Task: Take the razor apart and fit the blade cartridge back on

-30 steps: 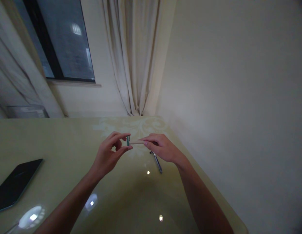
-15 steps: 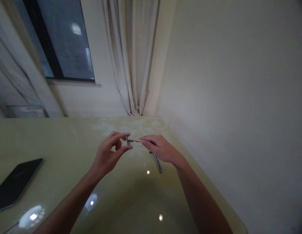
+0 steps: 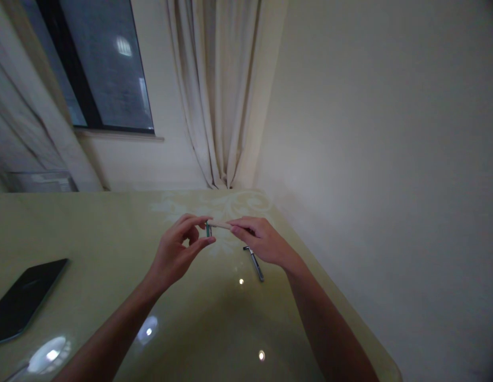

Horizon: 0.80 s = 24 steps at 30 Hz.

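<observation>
My left hand pinches a small green-and-dark piece upright between thumb and fingertips; its exact kind is too small to make out. A slim pale stick is gripped in my right hand, between the thumb and fingers. Its far tip meets the upper part of the green-and-dark piece. Whether that tip carries bristles I cannot tell. Just below my right hand, a slim silver-and-dark tool, shaped like a razor with a short crosspiece at its top, lies on the table.
The glossy, pale green-yellow table reflects several lights. At its left lies a dark flat tablet-like device. A wall runs along the right edge, and curtains hang beyond the far edge beside a window.
The tip of the pale stick has shifted up along the green-and-dark piece, and my right hand has risen slightly. My left hand stays nearly where it was.
</observation>
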Available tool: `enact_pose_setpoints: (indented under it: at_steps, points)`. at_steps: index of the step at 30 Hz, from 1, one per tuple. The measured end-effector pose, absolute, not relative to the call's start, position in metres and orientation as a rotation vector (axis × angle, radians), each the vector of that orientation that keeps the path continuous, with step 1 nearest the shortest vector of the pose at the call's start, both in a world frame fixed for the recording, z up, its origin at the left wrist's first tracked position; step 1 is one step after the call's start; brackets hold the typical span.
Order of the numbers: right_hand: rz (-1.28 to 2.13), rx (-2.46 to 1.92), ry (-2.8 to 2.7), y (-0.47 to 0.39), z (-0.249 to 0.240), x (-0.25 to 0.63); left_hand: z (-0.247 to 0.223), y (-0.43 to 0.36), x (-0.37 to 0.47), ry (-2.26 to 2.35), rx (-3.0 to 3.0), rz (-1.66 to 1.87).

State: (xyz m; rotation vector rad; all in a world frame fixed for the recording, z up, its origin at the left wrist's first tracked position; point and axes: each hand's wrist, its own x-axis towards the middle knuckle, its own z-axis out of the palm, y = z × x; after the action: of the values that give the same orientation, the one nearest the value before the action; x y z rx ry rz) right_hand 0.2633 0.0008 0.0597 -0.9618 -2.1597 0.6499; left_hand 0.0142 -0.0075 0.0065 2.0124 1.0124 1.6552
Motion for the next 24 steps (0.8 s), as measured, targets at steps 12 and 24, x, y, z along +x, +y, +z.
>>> enact_pose_setpoints:
  at_steps: [12,24]
  points:
    - [0.572,-1.002,-2.179,0.0,0.0597,0.2645,0.0067,-0.0077,0.0177,0.997,1.933,1.616]
    - [0.531,-0.96,-2.182,0.0026,0.0542,0.2619,0.0052,-0.0067,0.0198,1.018,1.873,1.573]
